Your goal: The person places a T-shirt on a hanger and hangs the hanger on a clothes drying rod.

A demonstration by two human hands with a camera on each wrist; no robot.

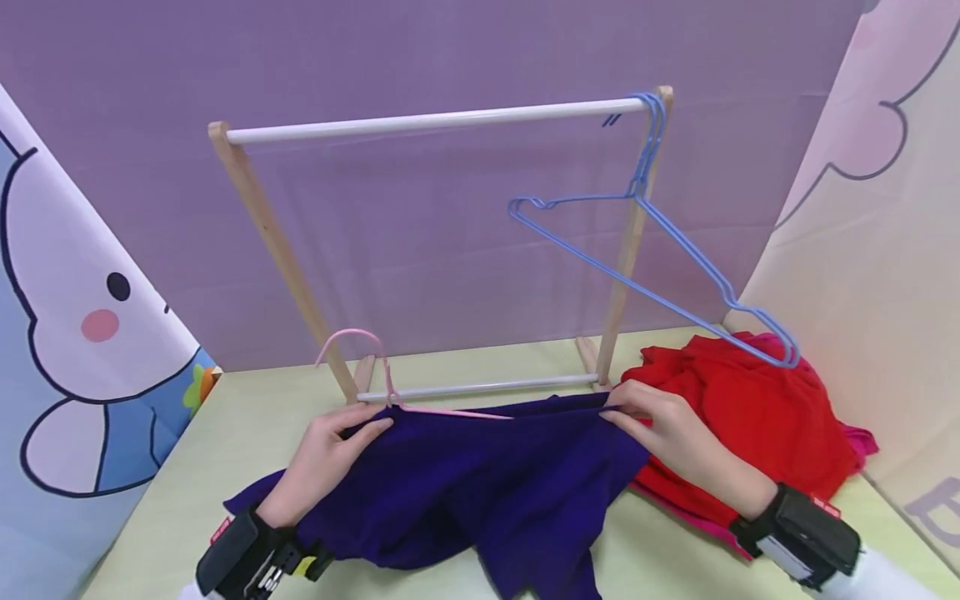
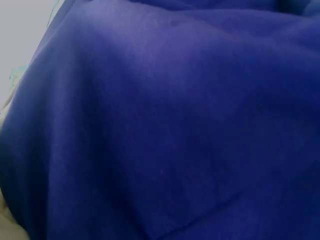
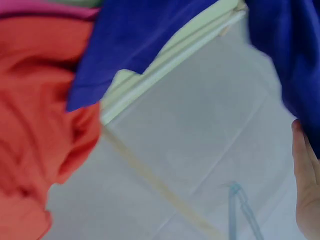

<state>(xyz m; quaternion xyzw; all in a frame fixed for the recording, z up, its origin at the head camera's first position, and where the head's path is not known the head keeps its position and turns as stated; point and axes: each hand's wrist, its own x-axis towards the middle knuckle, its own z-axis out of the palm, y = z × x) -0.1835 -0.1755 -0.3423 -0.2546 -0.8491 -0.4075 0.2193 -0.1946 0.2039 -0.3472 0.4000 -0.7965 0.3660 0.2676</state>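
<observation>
A dark blue garment (image 1: 465,483) hangs between my two hands, its upper edge stretched sideways and its lower parts draping down toward the table. A pink hanger (image 1: 352,333) has its hook and part of one arm above that edge; the rest is hidden in the cloth. My left hand (image 1: 326,454) pinches the edge beside the hook, thumb in front. At the right end of the edge, my right hand (image 1: 675,433) pinches the cloth between thumb and fingers. Blue cloth (image 2: 165,110) fills most of the left wrist view. Fingers (image 3: 302,165) lie against the garment in the right wrist view.
Behind the garment stands a rack with a white top rail (image 1: 435,122) and wooden posts. Blue hangers (image 1: 645,196) hang at its right end, reaching forward over a pile of red clothes (image 1: 765,417) with pink cloth beneath. A printed panel (image 1: 97,333) borders the left.
</observation>
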